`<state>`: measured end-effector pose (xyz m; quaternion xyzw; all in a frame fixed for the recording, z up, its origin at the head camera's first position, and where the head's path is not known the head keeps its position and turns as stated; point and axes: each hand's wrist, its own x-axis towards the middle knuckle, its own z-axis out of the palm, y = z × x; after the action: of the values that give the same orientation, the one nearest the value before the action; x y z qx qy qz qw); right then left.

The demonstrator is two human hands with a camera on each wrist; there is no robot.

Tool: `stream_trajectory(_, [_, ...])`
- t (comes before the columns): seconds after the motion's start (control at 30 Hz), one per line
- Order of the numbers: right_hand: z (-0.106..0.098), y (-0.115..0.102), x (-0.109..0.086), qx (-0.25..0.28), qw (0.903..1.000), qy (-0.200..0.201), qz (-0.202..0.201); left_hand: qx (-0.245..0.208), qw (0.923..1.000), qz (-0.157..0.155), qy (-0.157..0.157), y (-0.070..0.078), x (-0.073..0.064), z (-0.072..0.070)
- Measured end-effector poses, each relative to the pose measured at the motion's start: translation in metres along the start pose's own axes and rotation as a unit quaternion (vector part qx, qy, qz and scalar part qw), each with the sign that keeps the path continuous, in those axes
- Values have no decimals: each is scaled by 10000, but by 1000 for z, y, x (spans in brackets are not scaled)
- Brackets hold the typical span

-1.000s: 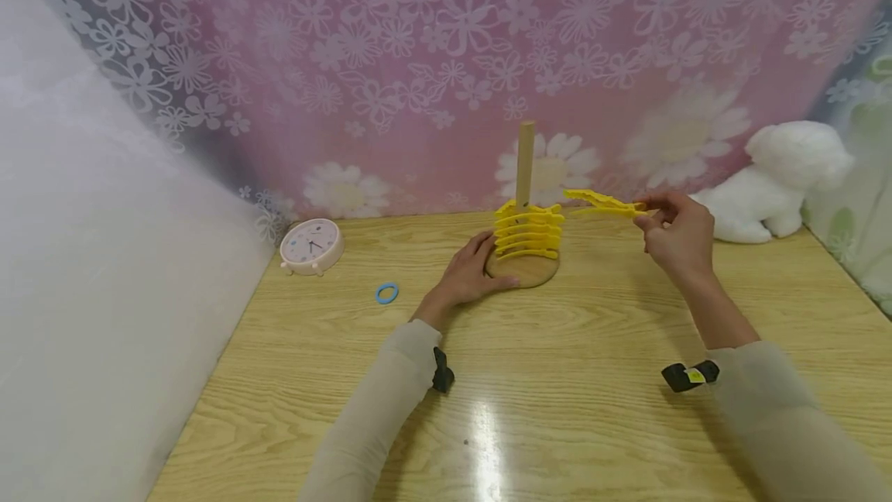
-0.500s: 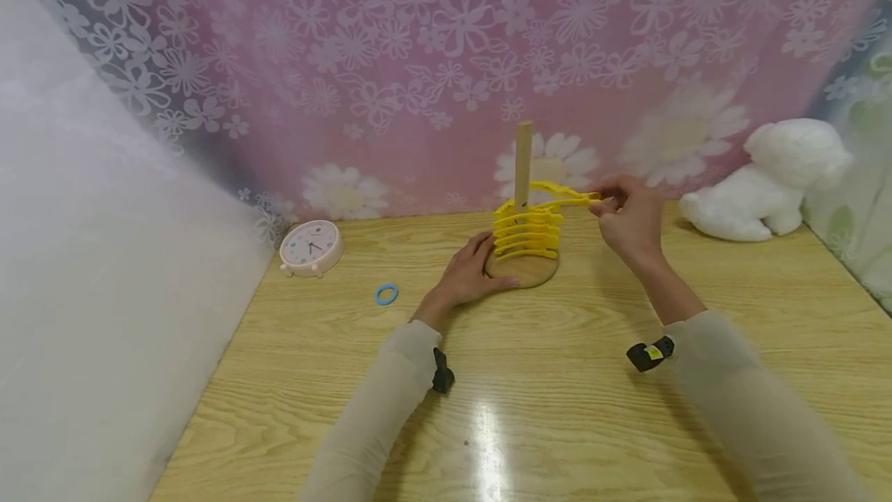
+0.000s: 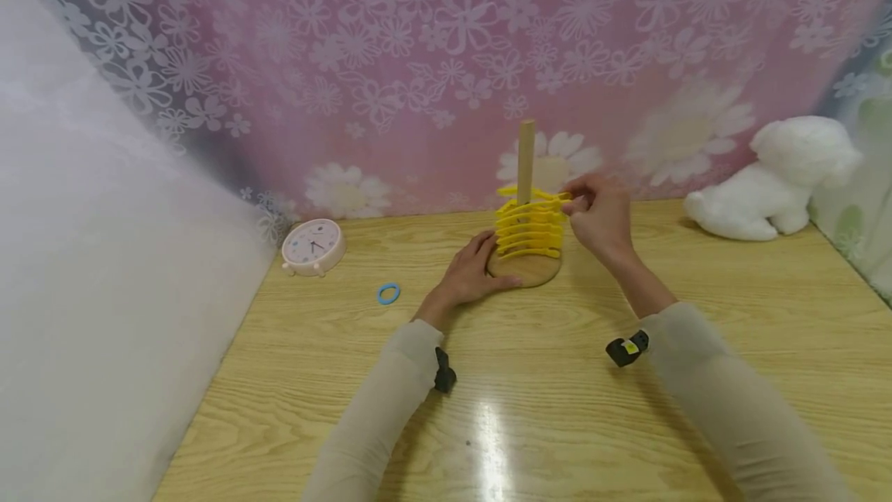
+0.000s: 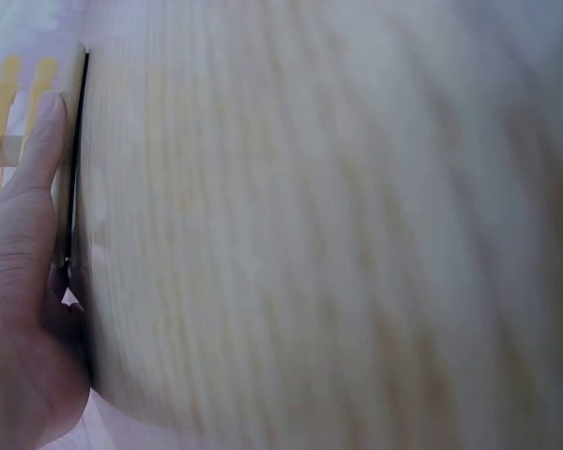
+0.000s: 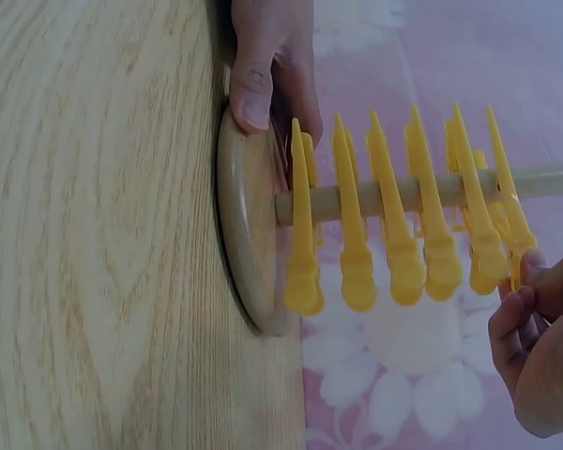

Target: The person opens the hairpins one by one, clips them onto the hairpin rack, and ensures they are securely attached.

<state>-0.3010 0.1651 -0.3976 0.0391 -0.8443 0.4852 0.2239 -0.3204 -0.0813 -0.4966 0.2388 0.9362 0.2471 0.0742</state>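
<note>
A wooden stand has a round base (image 3: 524, 272) and an upright dowel (image 3: 526, 161). Several yellow alligator hair clips (image 3: 528, 228) are stacked up the dowel, clamped across it. My left hand (image 3: 468, 273) holds the base at its left edge, thumb on top; the left wrist view shows this hand (image 4: 19, 253) along the rim. With thumb and fingers, my right hand (image 3: 601, 217) pinches the end of the topmost hair clip (image 5: 509, 192). In the right wrist view that clip's arms lie about the dowel; whether they grip it I cannot tell.
A blue ring (image 3: 388, 293) lies left of the stand on the wood-grain table (image 3: 557, 409). Further left is a pink alarm clock (image 3: 313, 247). A white plush dog (image 3: 773, 177) sits at the back right, before a pink floral curtain (image 3: 418, 60).
My right hand has moved left with the hair clip, from beside the stand to the dowel, just above the other clips. My left hand has stayed on the base.
</note>
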Motion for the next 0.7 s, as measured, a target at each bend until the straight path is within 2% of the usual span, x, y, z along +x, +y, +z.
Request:
stream_trajectory(0.43, [2,-3,-2,59,9992,-379,-151,-28,10000,-25,7,1,1,0])
stream_trajectory(0.7, [-4,0,-6,532,9950,-837,-82,-30,10000,-72,-7,1,-1,0])
